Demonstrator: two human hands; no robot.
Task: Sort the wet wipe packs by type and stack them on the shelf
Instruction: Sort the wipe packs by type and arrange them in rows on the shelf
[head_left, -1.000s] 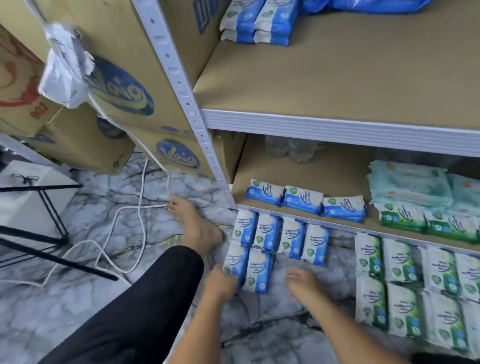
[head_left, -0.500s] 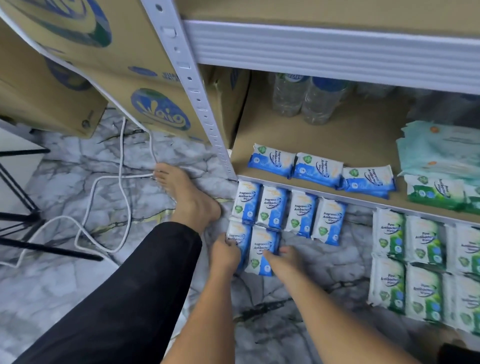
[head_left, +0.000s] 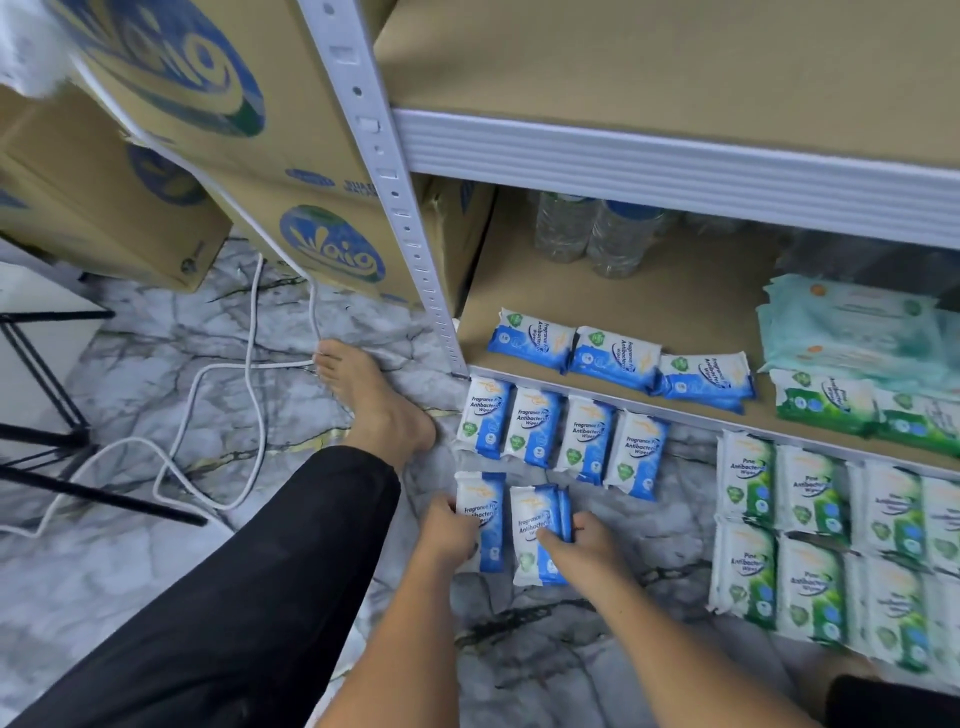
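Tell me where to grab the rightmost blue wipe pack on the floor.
Pinch the rightmost blue pack by its near short end, from above: it lies flat on the marble floor, with that end and its right edge free, but its left edge crowds the neighbouring pack.

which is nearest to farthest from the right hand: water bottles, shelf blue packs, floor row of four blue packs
1. floor row of four blue packs, just ahead of the right hand
2. shelf blue packs, front edge
3. water bottles, shelf back
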